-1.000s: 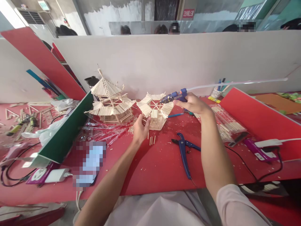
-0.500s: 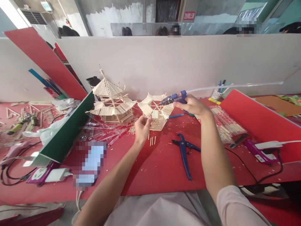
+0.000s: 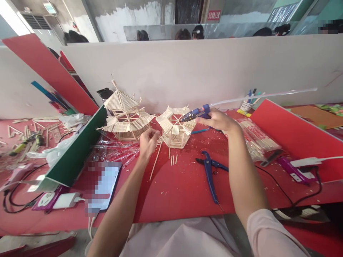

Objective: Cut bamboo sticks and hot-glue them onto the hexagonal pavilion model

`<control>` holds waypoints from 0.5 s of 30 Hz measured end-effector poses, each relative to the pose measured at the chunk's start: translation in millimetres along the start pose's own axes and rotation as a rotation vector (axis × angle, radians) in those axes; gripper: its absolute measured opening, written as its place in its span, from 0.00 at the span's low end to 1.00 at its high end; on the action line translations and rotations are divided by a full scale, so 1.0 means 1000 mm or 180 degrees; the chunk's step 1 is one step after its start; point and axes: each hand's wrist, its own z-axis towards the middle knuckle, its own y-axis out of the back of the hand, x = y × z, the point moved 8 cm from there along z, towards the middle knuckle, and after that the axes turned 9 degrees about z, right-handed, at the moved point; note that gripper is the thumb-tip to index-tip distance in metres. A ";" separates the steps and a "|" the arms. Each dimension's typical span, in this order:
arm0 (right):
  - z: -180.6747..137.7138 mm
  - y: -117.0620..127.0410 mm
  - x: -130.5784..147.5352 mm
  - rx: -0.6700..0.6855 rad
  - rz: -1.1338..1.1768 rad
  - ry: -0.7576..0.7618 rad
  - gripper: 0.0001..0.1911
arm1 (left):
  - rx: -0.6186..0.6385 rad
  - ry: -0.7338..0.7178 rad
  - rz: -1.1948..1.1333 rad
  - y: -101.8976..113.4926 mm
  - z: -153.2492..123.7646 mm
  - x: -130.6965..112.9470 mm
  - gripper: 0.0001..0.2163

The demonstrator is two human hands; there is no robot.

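Note:
My right hand (image 3: 221, 120) grips a blue hot glue gun (image 3: 197, 113), with a long clear glue stick (image 3: 270, 96) trailing from its back. The gun's nozzle points down-left, over the roof of a small open-topped pavilion model (image 3: 176, 140) made of wooden sticks. Left of this model is my left hand (image 3: 148, 142), its fingertips pinched together near the table; whether they hold a bit of stick is hidden. Behind that hand stands a taller two-tiered stick pagoda (image 3: 122, 103). Several short stick pieces (image 3: 173, 160) and one longer stick (image 3: 155, 161) lie in front of the pavilion.
A blue-handled cutter (image 3: 210, 175) lies at centre right. Packed sticks (image 3: 257, 137) rest beside the red board (image 3: 302, 139). On the left are a phone (image 3: 105, 187), plastic wrappers (image 3: 115, 150) and a green board (image 3: 80, 150). A pale partition (image 3: 166, 71) stands behind; heads show beyond it.
My left hand has moved left and away from the pavilion's front roof panel. The longer stick now shows beside it. The glue gun has shifted slightly left and down over the roof.

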 end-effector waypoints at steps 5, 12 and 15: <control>-0.001 0.001 0.002 0.0012 0.0047 0.0031 0.18 | 0.0283 -0.0583 0.0075 -0.001 -0.002 -0.023 0.12; -0.004 0.005 0.004 0.0020 -0.0034 -0.0057 0.17 | 0.0196 -0.0659 0.0218 -0.005 -0.008 -0.028 0.11; -0.004 0.005 0.003 0.0004 -0.0029 -0.0125 0.17 | 0.0037 -0.0614 0.0235 -0.006 -0.009 -0.028 0.12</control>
